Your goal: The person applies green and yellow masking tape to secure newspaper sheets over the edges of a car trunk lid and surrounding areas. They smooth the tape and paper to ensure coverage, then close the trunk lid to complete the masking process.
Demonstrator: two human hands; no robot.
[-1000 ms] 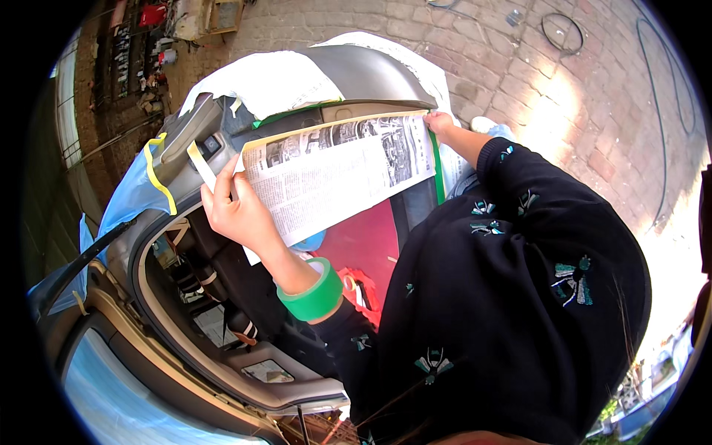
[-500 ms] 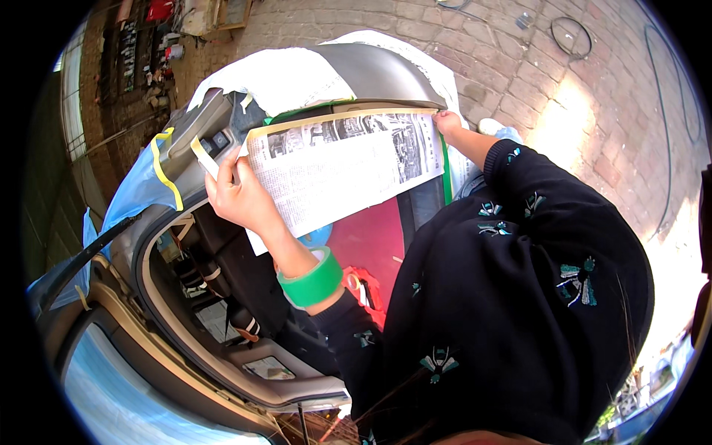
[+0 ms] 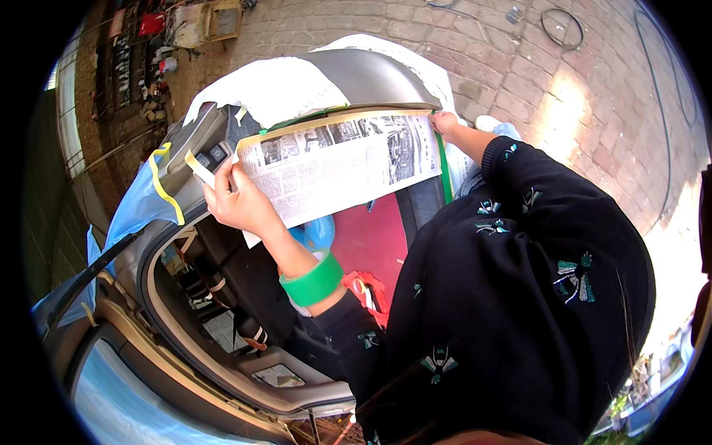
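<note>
A printed newspaper sheet (image 3: 334,170), edged along its top with yellow masking tape (image 3: 348,115), stretches over the car's rear opening. My left hand (image 3: 239,200) is closed on its left end, where a loose tail of pale tape (image 3: 201,167) sticks out. My right hand (image 3: 447,126) pinches the top right corner, beside a strip of green tape (image 3: 445,174). A roll of green tape (image 3: 311,278) hangs round my left wrist. Above the sheet, white covering (image 3: 271,85) lies on grey bodywork (image 3: 371,78).
Blue plastic (image 3: 141,196) with yellow tape hangs at the left. Below the sheet show a red panel (image 3: 374,230) and a red item (image 3: 371,304) inside the car. Coiled hoses (image 3: 562,30) lie on paving at the upper right, cluttered items (image 3: 148,74) at the upper left.
Both hands still hold the sheet and have shifted slightly right in the picture since the first frame. A little more of the blue thing beneath the sheet shows.
</note>
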